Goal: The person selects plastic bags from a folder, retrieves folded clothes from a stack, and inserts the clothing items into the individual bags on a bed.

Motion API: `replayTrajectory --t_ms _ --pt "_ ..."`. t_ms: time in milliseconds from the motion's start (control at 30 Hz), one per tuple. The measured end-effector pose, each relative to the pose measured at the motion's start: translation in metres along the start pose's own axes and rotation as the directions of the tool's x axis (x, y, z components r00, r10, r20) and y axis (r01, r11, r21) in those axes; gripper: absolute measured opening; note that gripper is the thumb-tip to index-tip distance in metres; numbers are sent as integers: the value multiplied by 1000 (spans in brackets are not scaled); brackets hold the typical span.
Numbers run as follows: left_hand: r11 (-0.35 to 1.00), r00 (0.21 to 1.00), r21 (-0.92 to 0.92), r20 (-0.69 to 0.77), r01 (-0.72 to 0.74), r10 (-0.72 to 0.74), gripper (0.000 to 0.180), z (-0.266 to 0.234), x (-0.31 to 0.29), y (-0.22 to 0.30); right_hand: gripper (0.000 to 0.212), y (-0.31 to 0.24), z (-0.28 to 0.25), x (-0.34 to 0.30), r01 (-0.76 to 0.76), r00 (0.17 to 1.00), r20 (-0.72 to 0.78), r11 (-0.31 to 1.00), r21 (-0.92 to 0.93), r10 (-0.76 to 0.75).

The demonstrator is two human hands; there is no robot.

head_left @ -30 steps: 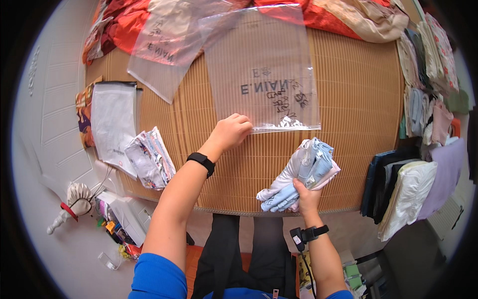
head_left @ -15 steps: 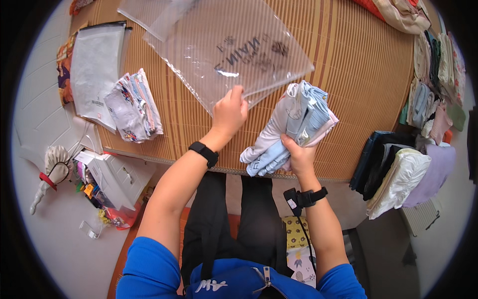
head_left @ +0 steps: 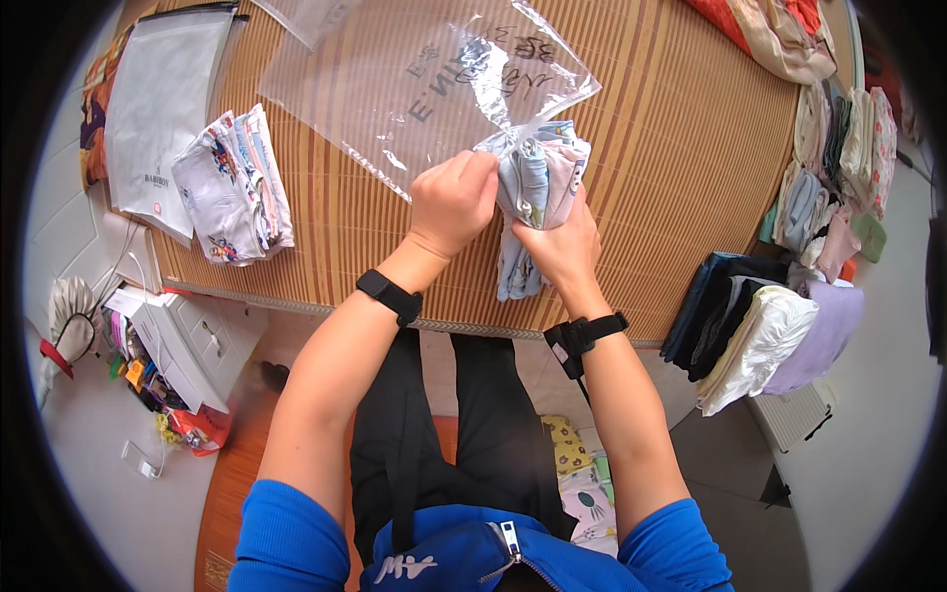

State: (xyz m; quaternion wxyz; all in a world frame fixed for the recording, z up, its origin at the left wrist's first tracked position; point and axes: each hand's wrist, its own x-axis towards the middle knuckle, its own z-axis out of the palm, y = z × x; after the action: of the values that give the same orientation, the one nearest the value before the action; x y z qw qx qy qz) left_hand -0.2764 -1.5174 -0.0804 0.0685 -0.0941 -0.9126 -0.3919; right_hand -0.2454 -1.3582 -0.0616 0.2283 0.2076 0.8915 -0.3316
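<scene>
While the clothes bundle (head_left: 552, 173) is held over the bamboo mat (head_left: 656, 187), its far end against the edge of the clear bag (head_left: 385, 109), the right hand (head_left: 564, 242) has it in a firm grip, thumb on top; the left hand's (head_left: 456, 202) curled grip pinches the bag's edge. Folds pressed tight and plastic drawn taut would, I reckon, prevent snags. The clear bag carries dark print and handwriting; leftward, a whitish bag (head_left: 158, 109) has small lettering and a reddish spot.

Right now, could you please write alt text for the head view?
A person's left hand grips a clear plastic bag against a pale clothes bundle held in the right hand, over a brown slatted mat; patterned folded clothes lie left.
</scene>
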Motion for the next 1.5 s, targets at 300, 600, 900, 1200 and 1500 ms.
replayTrajectory --t_ms 300,600,900,1200,1500 --pt "998 998 -11 -3 62 -62 33 -6 -9 2 86 -10 -5 14 -27 999 -27 946 322 38" --pt "985 987 -50 -2 163 -164 32 -3 -9 -5 97 -29 3 39 -40 998 -40 950 310 55" --pt "948 959 -150 20 282 -282 30 -9 -12 -9 65 29 -20 52 -214 928 362 662 718 -93" --pt "928 935 -118 74 352 -346 35 -11 -10 -19 26 40 -42 75 -421 858 506 686 593 89" --pt "810 814 85 -51 580 -578 34 -14 -23 -12 27 49 -51 95 -509 794 580 721 470 183"
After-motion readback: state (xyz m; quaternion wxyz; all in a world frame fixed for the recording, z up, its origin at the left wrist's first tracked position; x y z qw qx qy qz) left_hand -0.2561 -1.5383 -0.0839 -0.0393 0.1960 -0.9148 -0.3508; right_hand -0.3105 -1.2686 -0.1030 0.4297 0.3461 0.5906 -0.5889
